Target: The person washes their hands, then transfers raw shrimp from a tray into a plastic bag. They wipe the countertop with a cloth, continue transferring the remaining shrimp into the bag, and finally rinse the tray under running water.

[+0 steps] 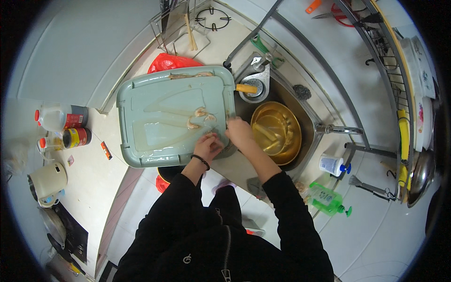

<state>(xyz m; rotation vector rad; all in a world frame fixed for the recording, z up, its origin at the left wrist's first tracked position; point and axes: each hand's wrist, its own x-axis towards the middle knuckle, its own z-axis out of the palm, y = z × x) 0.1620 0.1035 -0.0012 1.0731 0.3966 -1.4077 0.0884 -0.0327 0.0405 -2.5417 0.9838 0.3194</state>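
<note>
An upturned pale green plastic lid (169, 95) lies before me, wet and partly overhanging the sink. Several small pale shrimp (200, 112) rest near its right half. My left hand (208, 146) is over the lid's lower right part, fingertips pinched on what looks like another shrimp, mostly hidden by the fingers. Close beside it, my right hand (240, 132) is curled at the lid's right edge; what its fingers hold is hidden. A gold-coloured metal basin (296, 141) with water and pale pieces stands in the sink, right of that hand.
A wooden handle (246, 88) juts past the lid toward the sink strainer (254, 89). The faucet (338, 129) reaches in from the right. Pump bottles (326, 199) stand at lower right. A red plastic bag (172, 62) lies behind the lid; condiment bottles (75, 137) are left.
</note>
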